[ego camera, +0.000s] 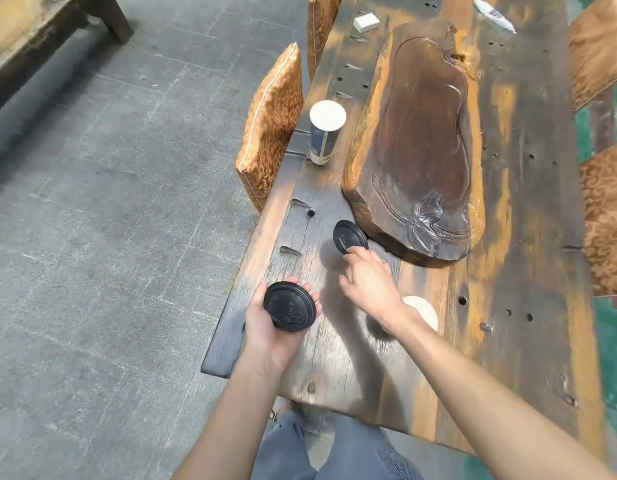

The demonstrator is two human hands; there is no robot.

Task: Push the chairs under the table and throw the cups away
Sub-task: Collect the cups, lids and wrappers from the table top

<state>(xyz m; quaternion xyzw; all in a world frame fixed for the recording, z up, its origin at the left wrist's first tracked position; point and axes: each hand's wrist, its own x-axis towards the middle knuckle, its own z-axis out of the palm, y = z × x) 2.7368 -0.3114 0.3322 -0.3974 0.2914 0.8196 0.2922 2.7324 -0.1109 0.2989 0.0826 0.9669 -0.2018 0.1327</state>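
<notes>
My left hand (pixel 265 327) is shut around a cup with a black lid (pixel 289 305), held over the near left edge of the wooden table (pixel 528 237). My right hand (pixel 367 282) stretches forward with fingers apart, its fingertips touching the near rim of a second black lid (pixel 348 235); what is under that lid is hidden. An uncovered white and blue paper cup (pixel 326 135) stands upright further back. Another white cup rim (pixel 425 308) shows beside my right wrist. An orange patterned chair back (pixel 272 133) stands against the table's left edge.
A big carved dark wood tray (pixel 424 143) fills the table's middle. More cushioned chairs stand at the far left (pixel 321 29) and on the right (pixel 598 50), (pixel 608 220). A small white box (pixel 366 22) lies far back. Grey stone floor (pixel 109 202) is on the left.
</notes>
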